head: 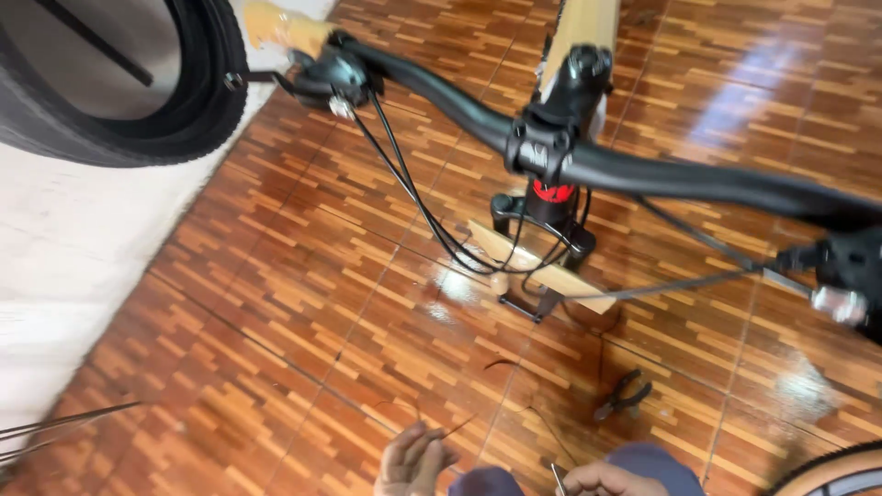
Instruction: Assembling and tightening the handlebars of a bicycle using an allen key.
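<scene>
The floor (276,303) is glossy wood parquet in reddish-brown blocks, meeting a pale wall (55,248) on the left. A matte black handlebar (661,179) runs across the view, clamped in a black stem (551,138), with thin black cables (423,207) looping below. A knobby black tyre (197,110) leans at the upper left. Dark pliers (623,397) lie on the floor. At the bottom edge, the left hand (413,464) pinches a thin dark wire (457,427); the right hand (602,479) grips a slim metal tool (558,476).
</scene>
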